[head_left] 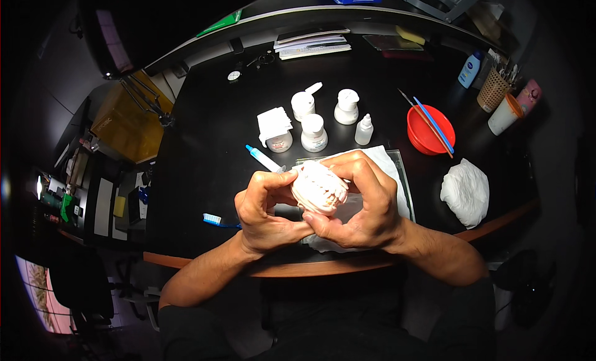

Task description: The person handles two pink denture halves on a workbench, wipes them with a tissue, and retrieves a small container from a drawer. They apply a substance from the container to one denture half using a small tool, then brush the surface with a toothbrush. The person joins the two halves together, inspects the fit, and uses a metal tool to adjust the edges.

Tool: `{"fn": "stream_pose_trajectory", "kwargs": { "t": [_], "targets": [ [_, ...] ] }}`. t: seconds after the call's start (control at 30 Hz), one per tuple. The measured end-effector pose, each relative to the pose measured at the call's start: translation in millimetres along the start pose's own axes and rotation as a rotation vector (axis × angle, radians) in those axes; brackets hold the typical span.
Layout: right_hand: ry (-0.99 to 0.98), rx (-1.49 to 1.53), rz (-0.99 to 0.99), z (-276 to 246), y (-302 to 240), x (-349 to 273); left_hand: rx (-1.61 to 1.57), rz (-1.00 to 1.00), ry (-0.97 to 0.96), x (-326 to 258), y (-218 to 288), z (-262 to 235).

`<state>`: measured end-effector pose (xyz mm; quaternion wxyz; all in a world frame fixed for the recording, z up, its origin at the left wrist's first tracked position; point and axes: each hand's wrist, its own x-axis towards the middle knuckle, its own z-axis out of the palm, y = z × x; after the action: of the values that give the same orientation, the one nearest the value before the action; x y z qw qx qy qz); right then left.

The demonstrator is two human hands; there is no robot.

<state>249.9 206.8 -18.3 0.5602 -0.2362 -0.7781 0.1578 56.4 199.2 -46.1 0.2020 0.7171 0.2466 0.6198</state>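
Observation:
A pale pink dental cast (318, 190), with tooth shapes along its side, is held up above the near part of the desk. My left hand (264, 212) grips its left side, thumb on top. From the right, my right hand (366, 203) holds it with curled fingers above and the thumb along its lower edge. Under the hands lie a glass plate (403, 181) and a white paper sheet (380, 157), partly hidden. A blue-tipped syringe (263, 158) lies just beyond my left hand, and a blue and white toothbrush (217, 221) lies to its left.
Several white jars (314, 134) and a dropper bottle (364, 130) stand beyond my hands. At right are a red bowl (428, 144) with brushes (434, 125) across it, crumpled white tissue (465, 193), a paper cup (505, 116) and a woven holder (493, 91). Papers (312, 45) lie at the back.

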Motion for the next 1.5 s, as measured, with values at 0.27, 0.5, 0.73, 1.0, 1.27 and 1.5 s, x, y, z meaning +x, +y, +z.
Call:
{"fn": "stream_pose_trajectory", "kwargs": {
  "t": [0.27,0.5,0.73,1.0,1.27,1.5],
  "targets": [
    [-0.141,0.1,0.126,-16.1,6.2,0.2,-0.022,-0.055,-0.23,15.7,-0.5,-29.4],
    [-0.137,0.156,0.206,-12.1,6.4,-5.4,0.103,0.043,-0.445,34.1,0.4,-31.0],
    [-0.253,0.291,0.369,-18.3,9.1,-2.4,-0.01,-0.138,-0.453,25.3,-1.8,-31.6],
    [-0.201,0.314,0.357,-20.0,1.0,4.1,-0.237,-0.373,-0.357,24.4,5.4,-26.4],
    [-0.115,0.169,0.185,-16.0,4.8,0.7,-0.353,-0.365,-0.367,25.0,4.2,-29.9],
    [-0.091,0.214,0.289,-17.6,-0.2,3.0,-0.312,-0.366,-0.38,24.5,3.4,-29.4]
  ]
}}
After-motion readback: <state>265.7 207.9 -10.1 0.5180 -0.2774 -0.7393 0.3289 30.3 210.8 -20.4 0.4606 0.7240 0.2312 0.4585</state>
